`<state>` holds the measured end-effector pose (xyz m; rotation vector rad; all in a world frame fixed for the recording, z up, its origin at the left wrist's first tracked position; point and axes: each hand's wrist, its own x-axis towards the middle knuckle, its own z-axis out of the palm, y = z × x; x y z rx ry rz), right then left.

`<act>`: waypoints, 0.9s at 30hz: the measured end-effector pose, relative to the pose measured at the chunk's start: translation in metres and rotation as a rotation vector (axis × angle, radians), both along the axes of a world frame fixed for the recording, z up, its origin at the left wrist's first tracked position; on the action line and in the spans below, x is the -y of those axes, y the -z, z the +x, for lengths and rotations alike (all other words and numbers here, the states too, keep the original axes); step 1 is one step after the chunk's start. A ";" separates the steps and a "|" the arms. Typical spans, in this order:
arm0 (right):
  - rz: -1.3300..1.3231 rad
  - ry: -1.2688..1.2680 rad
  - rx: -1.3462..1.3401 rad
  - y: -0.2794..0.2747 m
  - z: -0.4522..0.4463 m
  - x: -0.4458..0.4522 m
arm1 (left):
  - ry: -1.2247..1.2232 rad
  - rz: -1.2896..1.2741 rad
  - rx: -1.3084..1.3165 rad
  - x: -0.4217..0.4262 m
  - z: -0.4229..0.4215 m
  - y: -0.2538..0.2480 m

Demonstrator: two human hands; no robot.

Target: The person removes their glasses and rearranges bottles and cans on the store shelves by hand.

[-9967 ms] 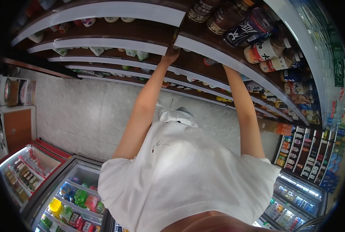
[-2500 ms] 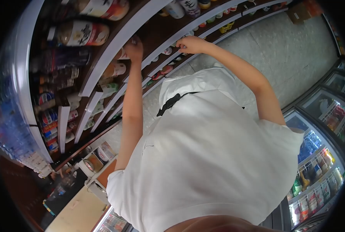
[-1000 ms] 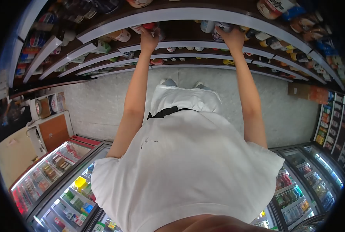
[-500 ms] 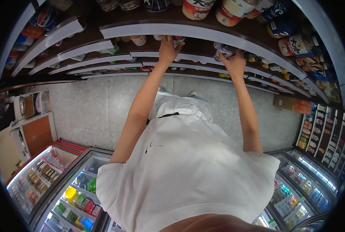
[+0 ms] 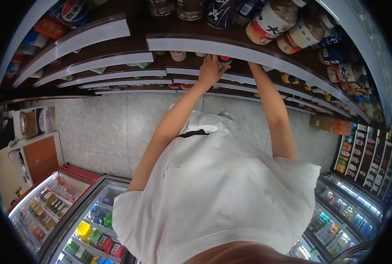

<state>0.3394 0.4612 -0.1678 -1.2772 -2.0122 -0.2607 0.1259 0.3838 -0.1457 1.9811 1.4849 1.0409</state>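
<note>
1. At twelve o'clock, the left hand point(image 5: 210, 72) reached under a shelf edge; its fingers and thumb stood apart, with a red-topped container point(image 5: 225, 60) between them on the shelf; I couldn't tell whether they pressed on it.
2. At one o'clock, the right forearm point(image 5: 270, 97) had slid in until the right hand vanished behind the white shelf rail point(image 5: 187, 45); half a second earlier it had shown with a purple-labelled container, now out of sight; only the left side of the work could be followed, and the right grip I couldn't tell.
3. At ten o'clock from the left hand stood a pale, round tub point(image 5: 178, 56).
4. At one o'clock, stout bottles point(image 5: 266, 26) wore glossy labels.
5. At nine o'clock lay smooth, mottled floor tiles point(image 5: 94, 123); at eight, a glass-topped cooler point(image 5: 94, 193).
</note>
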 end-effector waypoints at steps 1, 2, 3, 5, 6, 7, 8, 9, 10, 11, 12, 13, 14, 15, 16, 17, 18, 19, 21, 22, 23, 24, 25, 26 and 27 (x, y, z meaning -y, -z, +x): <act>-0.044 -0.006 -0.001 0.000 0.000 -0.001 | 0.016 0.040 0.008 -0.001 -0.001 0.000; -0.091 -0.010 -0.004 -0.001 0.001 0.000 | 0.034 0.079 0.015 -0.003 -0.002 0.002; -0.140 -0.011 -0.007 0.001 0.002 0.004 | 0.030 0.074 0.015 -0.004 -0.001 0.004; -0.240 -0.009 -0.008 0.001 0.010 0.015 | 0.030 0.115 -0.017 -0.006 0.005 0.006; -0.287 -0.007 -0.007 0.000 0.014 0.019 | 0.028 0.113 -0.014 -0.006 0.009 0.007; -0.329 -0.005 -0.007 -0.003 0.020 0.022 | 0.003 0.104 -0.014 -0.008 0.014 0.007; -0.370 -0.003 -0.006 -0.006 0.025 0.025 | -0.023 0.096 -0.013 -0.010 0.018 0.006; -0.411 -0.002 -0.002 -0.010 0.031 0.027 | -0.027 0.100 -0.007 -0.012 0.023 0.005; -0.452 0.000 0.004 -0.015 0.039 0.030 | -0.027 0.101 0.011 -0.014 0.027 0.004; -0.496 0.002 0.011 -0.019 0.047 0.035 | -0.026 0.099 0.031 -0.014 0.034 0.004; -0.496 -0.001 0.020 -0.028 0.054 0.045 | -0.031 0.099 0.038 -0.014 0.042 0.004; -0.725 0.085 -0.235 -0.038 0.061 0.061 | -0.040 0.088 0.073 -0.012 0.050 0.004; -0.946 0.174 -0.500 -0.046 0.067 0.073 | -0.048 0.080 0.104 -0.012 0.057 0.003; -0.939 0.171 -0.501 -0.046 0.079 0.079 | -0.048 0.087 0.102 -0.015 0.066 0.009; -0.962 0.083 -0.513 -0.046 0.094 0.084 | -0.060 0.097 0.062 -0.020 0.075 0.014; -0.986 -0.004 -0.522 -0.043 0.107 0.087 | -0.071 0.104 0.025 -0.024 0.084 0.022; -0.979 -0.004 -0.521 -0.041 0.115 0.089 | -0.070 0.110 0.027 -0.031 0.092 0.026; -0.939 -0.026 -0.540 -0.038 0.124 0.091 | -0.062 0.130 -0.057 -0.039 0.098 0.030; -0.895 -0.047 -0.555 -0.039 0.136 0.094 | -0.053 0.155 -0.136 -0.057 0.111 0.046; -0.892 0.015 -0.492 -0.039 0.138 0.093 | -0.070 0.238 -0.094 -0.068 0.116 0.054; -0.888 0.077 -0.429 -0.041 0.138 0.092 | -0.087 0.320 -0.052 -0.074 0.120 0.054; -0.882 0.077 -0.428 -0.044 0.139 0.090 | -0.087 0.326 -0.050 -0.078 0.125 0.055; -0.913 0.115 -0.436 -0.046 0.141 0.088 | -0.085 0.304 -0.044 -0.080 0.130 0.057; -0.945 0.152 -0.442 -0.050 0.140 0.088 | -0.084 0.282 -0.038 -0.081 0.134 0.057; -0.944 0.151 -0.438 -0.060 0.136 0.089 | -0.087 0.258 -0.031 -0.081 0.138 0.056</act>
